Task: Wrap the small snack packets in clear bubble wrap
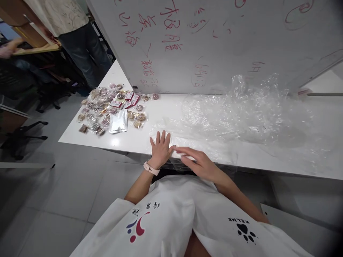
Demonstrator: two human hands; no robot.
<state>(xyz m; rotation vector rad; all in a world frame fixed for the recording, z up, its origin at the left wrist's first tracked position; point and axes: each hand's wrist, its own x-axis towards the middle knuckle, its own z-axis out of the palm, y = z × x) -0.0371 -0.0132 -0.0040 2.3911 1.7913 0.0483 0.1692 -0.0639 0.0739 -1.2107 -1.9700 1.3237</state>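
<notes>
My left hand (160, 150) lies flat near the front edge of the table, fingers spread, on a clear plastic sheet (225, 117). A pale pink band circles that wrist. My right hand (199, 162) is just to the right, fingers stretched out and thumb apart from them. Its fingertips reach the left thumb and the sheet's near edge; whether they touch the plastic I cannot tell. The thin sheet is crumpled and shiny, spreading to the right along the table and hanging a little over the front edge.
On the table's (158, 107) left end lies a pile of small wrapped packets (103, 103), with several red-and-white packs (128, 100) and a silver pouch (118, 121). A whiteboard (214, 43) with red writing stands behind. A person (80, 39) stands at the back left, near office chairs.
</notes>
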